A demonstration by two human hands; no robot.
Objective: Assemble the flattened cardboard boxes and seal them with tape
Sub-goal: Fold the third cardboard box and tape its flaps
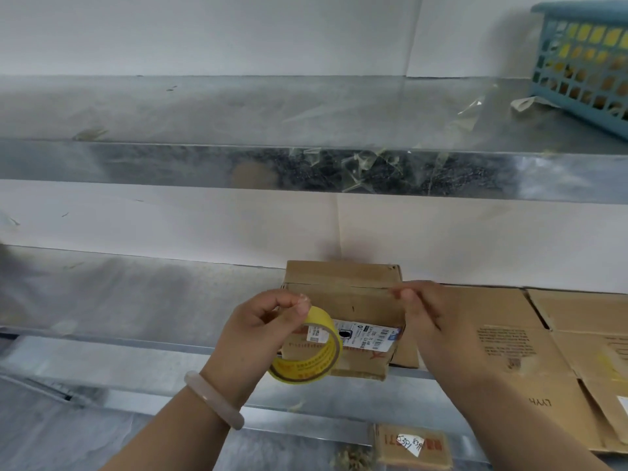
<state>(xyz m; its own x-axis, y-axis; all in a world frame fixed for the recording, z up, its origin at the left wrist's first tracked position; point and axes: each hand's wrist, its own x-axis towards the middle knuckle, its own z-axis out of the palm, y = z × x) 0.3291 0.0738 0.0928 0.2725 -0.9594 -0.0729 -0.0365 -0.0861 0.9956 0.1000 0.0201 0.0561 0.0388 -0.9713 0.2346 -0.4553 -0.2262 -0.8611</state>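
**While I hold the tape, the little box waits on the shelf**

Because the box (343, 304) is small and looks empty, I think it is very light. It could slide away on the shiny metal shelf (136, 300) if I push too hard. It sits at the back of that shelf, close to the white wall, with its top flaps folded down. The cardboard is stiff, but it dents if you squeeze it, so I would press flat on the top, near the crack between the flaps.

My left hand (268, 321) pinches the tape (306, 358) at the top of its yellow ring, thumb on one side and fingers on the other. My right hand (424, 311) has its thumb and finger squeezed together at the top edge of the box. I think they hold the loose end of the tape, but that strip is clear and I can hardly see it. Tape is thin and sticky and folds onto itself, so it should be kept tight.

Flat boxes (509, 334) lie just beside the box on the right. Above my hands runs an upper shelf (170, 161) with old tape scraps (367, 164) stuck to its edge, and a blue basket (584, 62) stands on it, far off. Another small box (411, 443) lies lower down, near me.
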